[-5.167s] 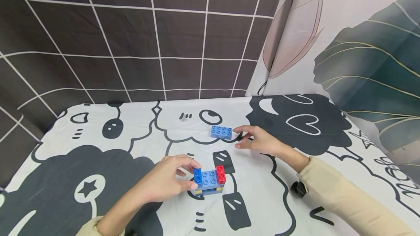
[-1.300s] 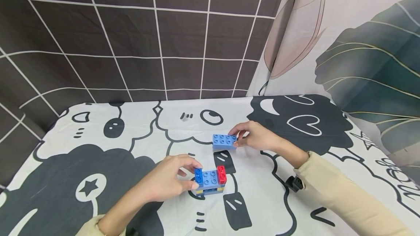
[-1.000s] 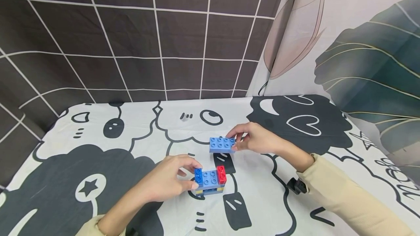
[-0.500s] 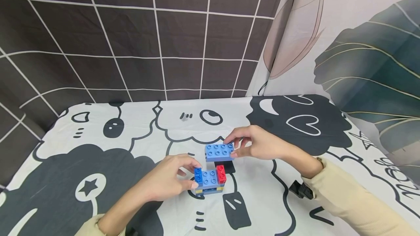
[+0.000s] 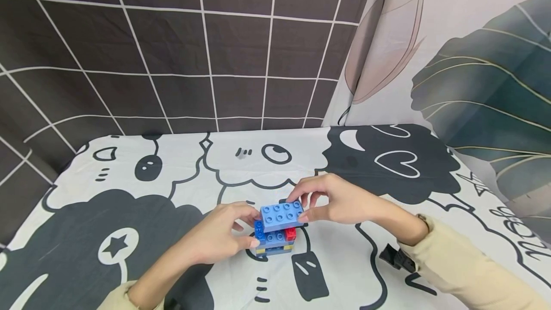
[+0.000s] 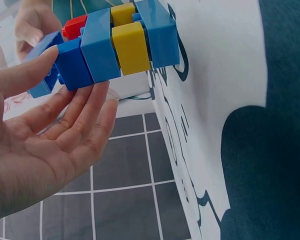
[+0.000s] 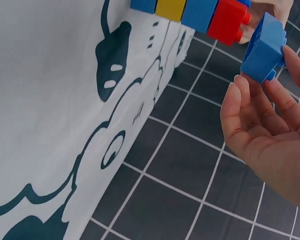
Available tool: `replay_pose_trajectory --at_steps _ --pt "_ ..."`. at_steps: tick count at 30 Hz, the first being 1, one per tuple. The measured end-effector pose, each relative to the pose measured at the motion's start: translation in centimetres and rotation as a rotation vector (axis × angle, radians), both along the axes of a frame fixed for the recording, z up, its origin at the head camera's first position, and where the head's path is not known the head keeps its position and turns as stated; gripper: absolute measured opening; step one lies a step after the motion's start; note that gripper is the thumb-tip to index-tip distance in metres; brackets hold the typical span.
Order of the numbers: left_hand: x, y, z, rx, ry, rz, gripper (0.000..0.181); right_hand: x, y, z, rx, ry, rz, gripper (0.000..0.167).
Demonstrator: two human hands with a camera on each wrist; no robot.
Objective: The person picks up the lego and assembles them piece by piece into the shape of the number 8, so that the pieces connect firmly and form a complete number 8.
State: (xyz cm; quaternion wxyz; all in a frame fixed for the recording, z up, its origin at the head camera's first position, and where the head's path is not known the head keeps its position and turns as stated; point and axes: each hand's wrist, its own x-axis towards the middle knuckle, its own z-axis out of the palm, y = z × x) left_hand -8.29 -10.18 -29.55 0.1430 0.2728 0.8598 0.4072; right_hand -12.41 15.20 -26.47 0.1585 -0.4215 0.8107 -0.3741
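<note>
A light blue eight-stud toy brick [image 5: 281, 216] is pinched at its right end by my right hand [image 5: 344, 200]. It hangs tilted just above a small brick stack. That stack has a dark blue brick [image 5: 259, 230] and a red brick [image 5: 290, 234] on top of a light blue layer [image 5: 275, 242]. Below, in the left wrist view, are yellow bricks [image 6: 131, 49] and a light blue base brick [image 6: 161, 37]. My left hand [image 5: 219, 233] pinches the stack's left end at the dark blue brick. In the right wrist view, the held brick [image 7: 265, 47] stands apart from the red brick's studs.
The stack rests on a cloth [image 5: 241, 157] printed with black-and-white cartoon figures. Behind it hangs a dark gridded curtain [image 5: 236, 47], with a leaf-patterned one [image 5: 508, 90] at the right. A black device [image 5: 397, 258] sits below the right wrist.
My right hand first reached beside the light blue brick, then took hold of it. It has carried the brick toward me and left, over the stack. My left hand stayed at the stack.
</note>
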Motion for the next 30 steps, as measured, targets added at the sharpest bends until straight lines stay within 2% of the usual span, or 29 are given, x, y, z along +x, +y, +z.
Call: replay_pose_trajectory --at_steps 8,15,21,30 --pt "0.1 0.2 0.1 -0.009 0.001 0.010 0.029 0.5 -0.6 -0.7 -0.044 -0.002 0.020 0.024" --pt "0.1 0.1 -0.2 -0.002 0.014 0.007 0.027 0.9 -0.9 -1.1 -0.043 0.008 -0.005 0.025" --pt "0.1 0.2 0.2 -0.019 -0.005 0.011 0.028 1.0 -0.9 -1.3 -0.049 0.020 -0.012 0.025" --pt "0.4 0.1 0.2 -0.024 0.040 0.007 0.028 1.2 -0.9 -1.3 -0.045 0.028 -0.006 0.026"
